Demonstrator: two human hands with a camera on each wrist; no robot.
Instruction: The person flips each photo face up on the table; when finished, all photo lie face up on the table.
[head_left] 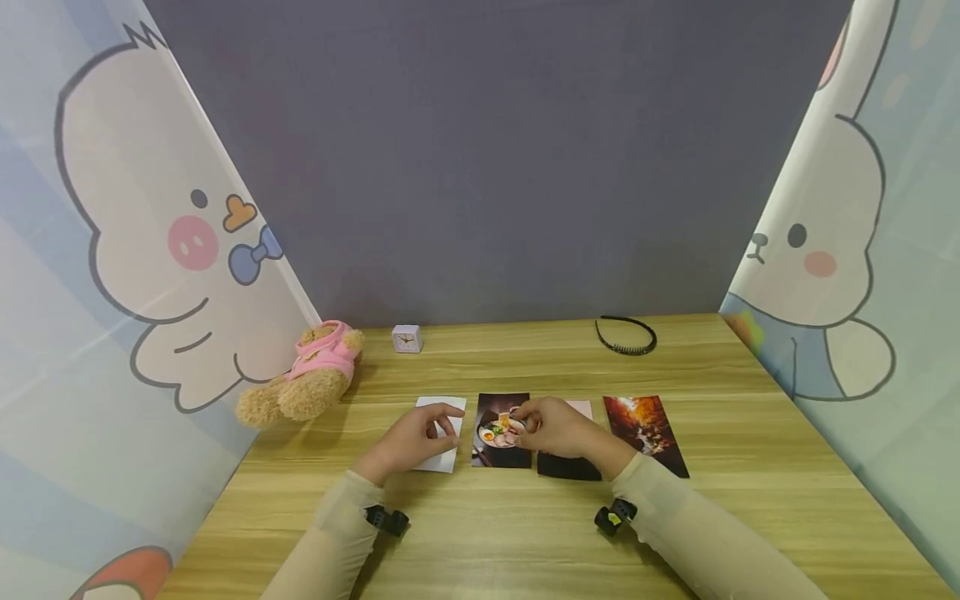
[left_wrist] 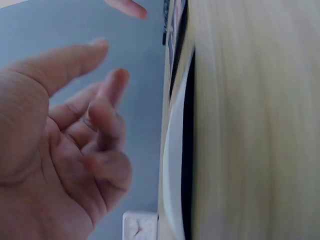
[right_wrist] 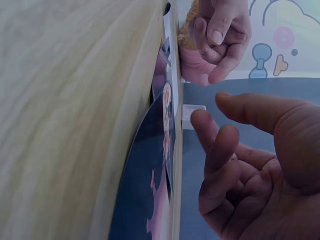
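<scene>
Four-sided picture cards lie in a row on the wooden table. My left hand point(head_left: 416, 437) hovers over a white card point(head_left: 441, 460), its fingers loosely bent and nothing between them. Beside that card is a photo card of a noodle bowl point(head_left: 491, 454). Above its right edge and the neighbouring pink-and-black card point(head_left: 570, 467) is my right hand point(head_left: 558, 429), thumb and fingers apart and holding nothing. A dark card with orange autumn colours point(head_left: 647, 425) lies at the right end. In the left wrist view the white card point(left_wrist: 172, 150) bows up from the table.
A teddy bear in a pink hoodie point(head_left: 315, 375) lies at the table's left edge. Near the back stand a small white clock point(head_left: 407, 338) and, farther right, a black toothed headband point(head_left: 633, 350). A grey panel point(head_left: 495, 167) closes the back, with cartoon-printed sheets at both sides.
</scene>
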